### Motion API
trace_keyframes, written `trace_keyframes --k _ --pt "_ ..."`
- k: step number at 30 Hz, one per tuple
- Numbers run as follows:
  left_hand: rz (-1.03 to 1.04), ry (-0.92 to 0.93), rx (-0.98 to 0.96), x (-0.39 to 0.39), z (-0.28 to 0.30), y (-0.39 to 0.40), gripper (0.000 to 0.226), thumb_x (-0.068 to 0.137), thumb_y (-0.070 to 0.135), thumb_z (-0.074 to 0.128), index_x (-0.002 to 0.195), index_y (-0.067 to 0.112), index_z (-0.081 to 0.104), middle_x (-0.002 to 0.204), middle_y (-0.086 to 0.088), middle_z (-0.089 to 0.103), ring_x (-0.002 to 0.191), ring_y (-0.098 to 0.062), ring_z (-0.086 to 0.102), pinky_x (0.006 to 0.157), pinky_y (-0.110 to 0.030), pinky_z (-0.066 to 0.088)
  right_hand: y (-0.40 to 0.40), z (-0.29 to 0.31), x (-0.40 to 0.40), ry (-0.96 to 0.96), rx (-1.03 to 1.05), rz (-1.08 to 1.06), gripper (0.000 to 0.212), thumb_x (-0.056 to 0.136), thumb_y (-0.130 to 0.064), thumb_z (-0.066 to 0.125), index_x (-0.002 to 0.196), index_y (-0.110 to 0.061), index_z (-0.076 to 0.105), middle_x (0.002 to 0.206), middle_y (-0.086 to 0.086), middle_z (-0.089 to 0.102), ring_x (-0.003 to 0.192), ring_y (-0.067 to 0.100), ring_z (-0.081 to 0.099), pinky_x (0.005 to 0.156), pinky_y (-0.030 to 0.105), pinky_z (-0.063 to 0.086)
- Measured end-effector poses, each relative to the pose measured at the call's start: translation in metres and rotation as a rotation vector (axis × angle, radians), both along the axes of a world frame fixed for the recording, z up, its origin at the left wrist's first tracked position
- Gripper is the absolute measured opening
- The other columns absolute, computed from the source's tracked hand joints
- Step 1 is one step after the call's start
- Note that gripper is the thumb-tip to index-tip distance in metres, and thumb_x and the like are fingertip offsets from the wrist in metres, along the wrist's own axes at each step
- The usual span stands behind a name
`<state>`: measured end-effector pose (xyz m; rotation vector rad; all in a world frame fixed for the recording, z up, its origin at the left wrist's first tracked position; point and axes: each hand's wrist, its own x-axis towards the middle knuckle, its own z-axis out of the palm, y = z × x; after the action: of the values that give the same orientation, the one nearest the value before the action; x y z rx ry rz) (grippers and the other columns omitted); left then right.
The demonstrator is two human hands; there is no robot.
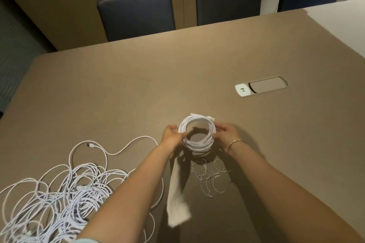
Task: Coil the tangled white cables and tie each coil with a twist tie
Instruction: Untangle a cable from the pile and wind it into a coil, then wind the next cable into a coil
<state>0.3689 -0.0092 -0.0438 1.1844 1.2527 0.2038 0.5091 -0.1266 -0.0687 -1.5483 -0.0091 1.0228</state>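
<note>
Both hands, left hand (172, 135) and right hand (224, 133), grip opposite sides of the finished coil (196, 133) above the counter (138, 89). Freeing either to reach the twist ties (210, 176) could let the springy loops splay apart.

Coil (196, 136): white cable wound into a neat round ring of many turns, held above the table with its opening facing the camera, gripped on its two opposite sides; one connector end juts out at the top right of the ring. Tangle (59, 193): the remaining white cables, heaped in loose overlapping loops at the near left of the table, with one long strand arcing out toward the coil and a connector lying at the heap's far edge. Ties (209, 177): thin, bent white twist ties scattered on the table just below the coil.
</note>
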Motion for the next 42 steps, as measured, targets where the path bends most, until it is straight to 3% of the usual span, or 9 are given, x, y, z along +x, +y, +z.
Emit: trace_keyframes --k 5,11,17,22,26,31,35,39,42 --pt "-0.071 -0.003 -0.021 0.009 -0.019 0.015 0.047 0.08 -0.023 0.051 0.122 -0.003 0.053 0.095 -0.012 0.062 0.08 -0.021 0.059 0.058 -0.021 0.051 0.033 -0.035 0.014 -0.014 -0.061 -0.117 0.051 0.067 0.033 0.05 0.108 0.006 0.065 0.096 0.022 0.067 0.083 0.036 0.064 0.081 0.047 0.057" --pt "-0.284 -0.056 0.119 0.011 -0.032 0.019 0.051 0.069 -0.011 0.057 0.117 0.003 0.064 0.103 -0.012 0.068 0.093 -0.019 0.061 0.08 -0.024 0.051 0.042 -0.076 0.025 -0.236 -0.245 -0.072 0.046 0.066 0.017 0.062 0.079 -0.026 0.073 0.087 0.007 0.073 0.085 0.033 0.069 0.085 0.052 0.055" --pt "-0.353 -0.032 0.189 -0.001 -0.042 0.017 0.054 0.068 0.014 0.057 0.121 0.018 0.063 0.112 -0.001 0.069 0.107 -0.02 0.063 0.101 -0.039 0.047 0.039 -0.081 0.023 -0.45 -0.35 0.036 0.039 0.075 -0.004 0.069 0.113 -0.015 0.069 0.092 0.005 0.072 0.088 0.028 0.068 0.088 0.049 0.054" --pt "-0.389 0.148 0.259 -0.032 -0.025 0.003 0.061 0.088 0.002 0.056 0.147 0.008 0.041 0.143 -0.009 0.051 0.131 -0.022 0.048 0.106 -0.026 0.036 0.026 -0.051 0.005 -0.624 -0.473 0.076 0.043 0.085 -0.015 0.066 0.127 -0.008 0.057 0.117 0.016 0.06 0.103 0.032 0.06 0.091 0.042 0.049" --pt "-0.344 0.144 0.287 -0.079 -0.021 -0.015 0.053 0.091 0.0 0.058 0.142 0.007 0.046 0.13 -0.005 0.052 0.106 -0.01 0.05 0.073 0.001 0.036 0.016 -0.023 -0.042 -0.742 -0.439 0.12 0.03 0.084 -0.006 0.058 0.114 -0.009 0.061 0.108 0.016 0.058 0.091 0.034 0.059 0.083 0.039 0.048" --pt "-0.173 0.147 0.267 -0.158 -0.025 -0.025 0.037 0.069 0.014 0.062 0.104 0.024 0.069 0.097 -0.005 0.071 0.075 -0.021 0.063 0.073 -0.034 0.058 0.016 -0.006 -0.124 -0.737 -0.301 0.291 0.023 0.081 0.004 0.052 0.096 -0.01 0.064 0.088 0.012 0.062 0.087 0.036 0.061 0.08 0.036 0.049" --pt "-0.095 0.194 0.342 -0.218 -0.014 -0.027 0.032 0.075 0.001 0.058 0.1 0.015 0.07 0.091 -0.006 0.068 0.076 -0.016 0.06 0.06 -0.008 0.044 0.018 0.001 -0.181 -0.716 -0.284 0.469 0.022 0.087 -0.001 0.047 0.096 -0.011 0.065 0.087 0.007 0.059 0.084 0.029 0.056 0.066 0.025 0.033" --pt "0.013 0.183 0.323 -0.282 -0.004 -0.024 0.035 0.088 -0.014 0.044 0.096 0.014 0.063 0.082 -0.005 0.062 0.053 -0.007 0.057 0.046 -0.015 0.046 0.03 -0.01 -0.226 -0.683 -0.259 0.626 0.011 0.072 -0.017 0.053 0.079 -0.025 0.055 0.082 0.005 0.056 0.077 0.025 0.054 0.075 0.032 0.045" --pt "0.018 0.192 0.339 -0.327 0.004 -0.017 0.032 0.093 -0.01 0.041 0.094 0.015 0.06 0.08 -0.005 0.06 0.054 -0.007 0.054 0.044 -0.013 0.043 0.049 -0.025 -0.245 -0.718 -0.311 0.688 0.016 0.076 -0.008 0.057 0.091 -0.013 0.06 0.087 0.013 0.06 0.09 0.037 0.062 0.084 0.042 0.051"
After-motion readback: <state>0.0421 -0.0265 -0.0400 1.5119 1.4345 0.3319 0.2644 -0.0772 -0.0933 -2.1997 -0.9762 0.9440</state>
